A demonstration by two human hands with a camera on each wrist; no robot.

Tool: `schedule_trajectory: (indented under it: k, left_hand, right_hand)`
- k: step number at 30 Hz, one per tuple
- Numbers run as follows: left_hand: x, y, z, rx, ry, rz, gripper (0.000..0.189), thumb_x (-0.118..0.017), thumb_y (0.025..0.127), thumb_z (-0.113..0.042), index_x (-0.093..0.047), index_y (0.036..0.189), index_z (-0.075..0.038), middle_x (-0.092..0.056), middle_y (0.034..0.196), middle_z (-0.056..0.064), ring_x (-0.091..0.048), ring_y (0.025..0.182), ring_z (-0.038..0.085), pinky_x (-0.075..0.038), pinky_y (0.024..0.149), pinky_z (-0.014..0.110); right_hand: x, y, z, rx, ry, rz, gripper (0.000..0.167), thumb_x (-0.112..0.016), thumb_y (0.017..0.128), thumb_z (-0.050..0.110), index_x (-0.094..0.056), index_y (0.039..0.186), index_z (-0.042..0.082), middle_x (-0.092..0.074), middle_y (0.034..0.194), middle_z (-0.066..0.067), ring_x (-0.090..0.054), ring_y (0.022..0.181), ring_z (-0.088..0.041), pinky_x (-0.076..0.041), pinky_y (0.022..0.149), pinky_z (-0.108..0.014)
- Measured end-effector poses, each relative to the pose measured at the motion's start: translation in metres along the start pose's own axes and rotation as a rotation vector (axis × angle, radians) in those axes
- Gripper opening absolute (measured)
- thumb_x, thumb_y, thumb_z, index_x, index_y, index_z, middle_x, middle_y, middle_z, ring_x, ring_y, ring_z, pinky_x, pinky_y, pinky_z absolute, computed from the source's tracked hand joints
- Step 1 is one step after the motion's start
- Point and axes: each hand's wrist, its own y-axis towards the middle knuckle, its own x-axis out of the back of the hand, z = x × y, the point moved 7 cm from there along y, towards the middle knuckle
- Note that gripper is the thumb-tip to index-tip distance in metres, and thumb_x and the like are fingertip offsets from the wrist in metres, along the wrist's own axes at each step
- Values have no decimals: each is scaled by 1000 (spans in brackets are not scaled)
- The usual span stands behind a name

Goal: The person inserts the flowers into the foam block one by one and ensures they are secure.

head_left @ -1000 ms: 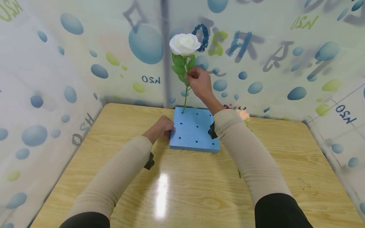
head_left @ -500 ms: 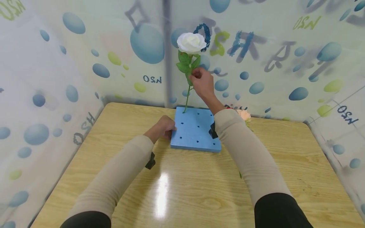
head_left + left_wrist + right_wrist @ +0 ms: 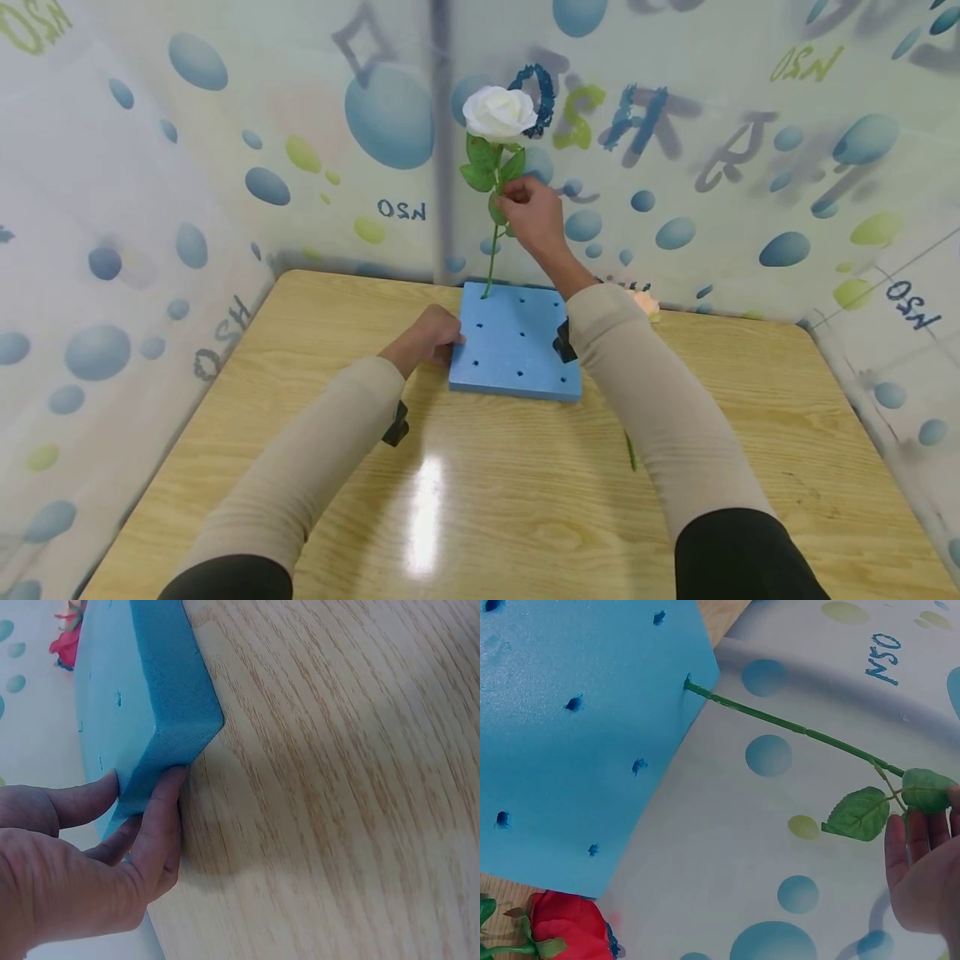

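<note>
A white rose (image 3: pixel 498 114) stands nearly upright, its green stem (image 3: pixel 795 729) set in a corner hole of a blue foam board (image 3: pixel 498 354). My right hand (image 3: pixel 537 218) pinches the rose among its leaves, below the bloom; in the right wrist view that hand (image 3: pixel 930 881) is partly cut off by the frame edge. At the board's left side my left hand (image 3: pixel 435 333) grips the edge. The left wrist view shows its thumb on the top face and fingers (image 3: pixel 159 829) against the side and underneath.
A peach flower (image 3: pixel 645 304) lies right of the board, mostly behind my right sleeve. Beside it is a red rose (image 3: pixel 568 926). Several small holes dot the board. A patterned wall (image 3: pixel 337 225) rises right behind the wooden table (image 3: pixel 510 500).
The white bloom has swung a little to the right, then barely back left, with my right hand still on it. My left hand keeps its grip on the board.
</note>
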Motion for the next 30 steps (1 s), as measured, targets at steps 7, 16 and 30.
schedule_trajectory:
  k: [7, 16, 30]
  left_hand:
    - [-2, 1, 1, 2, -10, -7, 36, -54, 96, -1, -50, 131, 1, -58, 119, 19, -61, 107, 30, -59, 82, 44]
    - [-1, 2, 3, -7, 9, -18, 36, -54, 96, -2, -50, 132, 1, -60, 116, 19, -63, 104, 31, -60, 79, 42]
    - [-1, 1, 2, -8, -25, 1, 38, -54, 96, -1, -49, 134, 1, -58, 120, 20, -62, 110, 33, -59, 81, 43]
  right_hand:
    - [10, -1, 3, -32, 4, 9, 31, -61, 95, 29, -66, 118, 9, -67, 114, -6, -61, 102, -16, -52, 84, -29]
    - [30, -4, -1, -134, 308, 22, 38, -53, 101, 32, -64, 126, 6, -67, 120, -11, -64, 110, -21, -53, 97, -37]
    - [66, -14, -18, -294, 563, 108, 53, -49, 101, 41, -52, 138, 3, -57, 137, -13, -56, 125, -27, -47, 104, -35]
